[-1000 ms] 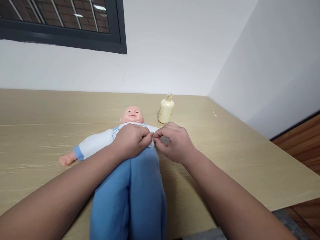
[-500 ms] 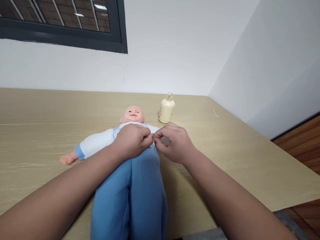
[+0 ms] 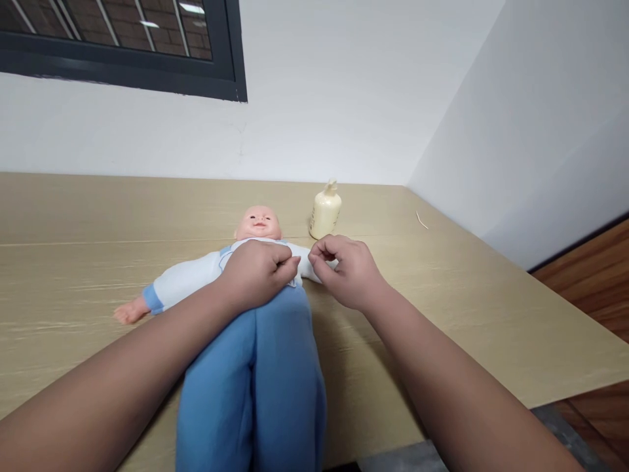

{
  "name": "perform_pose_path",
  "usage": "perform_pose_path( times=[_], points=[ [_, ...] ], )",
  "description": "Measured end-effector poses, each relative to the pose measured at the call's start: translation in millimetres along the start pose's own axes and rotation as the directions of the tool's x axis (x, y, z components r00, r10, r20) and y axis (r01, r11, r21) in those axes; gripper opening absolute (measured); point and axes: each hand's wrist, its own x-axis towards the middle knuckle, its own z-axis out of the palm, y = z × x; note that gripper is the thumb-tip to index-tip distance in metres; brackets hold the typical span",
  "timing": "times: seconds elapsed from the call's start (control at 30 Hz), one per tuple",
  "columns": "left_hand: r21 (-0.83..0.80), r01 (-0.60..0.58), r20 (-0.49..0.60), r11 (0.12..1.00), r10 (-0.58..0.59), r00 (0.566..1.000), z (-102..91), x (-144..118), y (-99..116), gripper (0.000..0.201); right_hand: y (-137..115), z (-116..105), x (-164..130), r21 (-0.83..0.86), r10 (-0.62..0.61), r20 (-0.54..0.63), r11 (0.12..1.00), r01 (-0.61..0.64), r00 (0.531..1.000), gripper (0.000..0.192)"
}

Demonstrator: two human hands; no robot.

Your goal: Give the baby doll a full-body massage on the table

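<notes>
A baby doll [image 3: 259,221] lies on its back, head away from me, in a white top [image 3: 189,275] with blue cuffs and blue trousers [image 3: 250,380]. My left hand [image 3: 258,272] rests on the doll's belly, over the front of the top. Its fingers are curled and its thumb presses against the index finger; what lies between them is hidden. Just right of it, above the doll's other sleeve, my right hand [image 3: 346,270] holds thumb and index finger close together in a pinch. I cannot make out anything between those fingertips.
A cream pump bottle [image 3: 325,213] stands behind the doll's shoulder on the wooden table [image 3: 466,308]. A thin pale strip [image 3: 421,220] lies at the right near the wall. Behind are a white wall and a dark-framed window [image 3: 122,65].
My right hand has drawn slightly right and up, opening a gap between the two hands' fingertips. The doll's sleeve beneath now shows. My left hand stays on the belly.
</notes>
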Motion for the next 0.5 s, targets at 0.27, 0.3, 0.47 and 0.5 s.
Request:
perform_pose_path(
  times=[0.27,0.3,0.47,0.5],
  points=[
    [-0.124,0.090,-0.019,0.988,-0.093,0.996,-3.4,-1,1,0.041,11,-9,-2,0.070,-0.002,0.334,0.997,-0.023,0.942,0.019],
    [-0.138,0.093,-0.025,0.986,-0.097,0.995,-3.3,-1,0,0.041,10,-10,-3,0.088,-0.034,0.362,0.996,0.002,0.931,0.030],
    [-0.146,0.098,-0.032,0.984,-0.104,0.994,-2.8,-1,-2,0.041,4,-13,-2,-0.044,-0.011,0.535,0.998,0.041,0.845,0.028],
    [-0.142,0.098,-0.032,0.985,-0.103,0.994,-2.7,-1,-2,0.041,3,-14,-1,-0.094,0.028,0.558,0.995,0.030,0.830,0.025]
  ],
)
